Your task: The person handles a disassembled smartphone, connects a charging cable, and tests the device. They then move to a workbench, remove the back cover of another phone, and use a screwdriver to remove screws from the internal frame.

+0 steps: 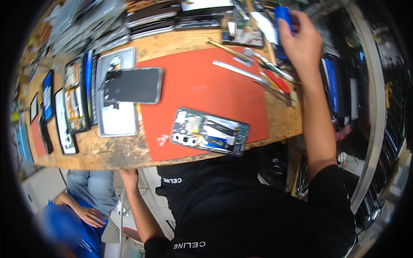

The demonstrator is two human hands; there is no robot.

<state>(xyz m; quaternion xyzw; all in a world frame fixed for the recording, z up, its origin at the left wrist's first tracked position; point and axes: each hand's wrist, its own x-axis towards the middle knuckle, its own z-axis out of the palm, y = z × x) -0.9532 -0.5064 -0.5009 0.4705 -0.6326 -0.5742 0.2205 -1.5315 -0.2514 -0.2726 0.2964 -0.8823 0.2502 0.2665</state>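
Observation:
At the far right of the bench, my right hand [302, 42] is closed around a blue cylinder-shaped object [282, 15], whose exact kind I cannot make out. My left hand [129, 175] is at the bench's front edge, its fingers mostly hidden. An opened phone [210, 131] lies on the red mat [193, 81] near the front edge, with its camera rings, ribbon cables and circuit board exposed. Further left, a dark phone-sized panel [133, 85] rests partly over a pale shallow tray [118, 133] and partly on the mat.
Tweezers [241, 72] and red-handled pliers [279, 81] lie at the mat's right. Several opened devices [76, 94] stand left of the tray. Stacked panels [152, 21] and plastic-wrapped items [86, 26] line the back. A seated person in blue [81, 223] is at lower left.

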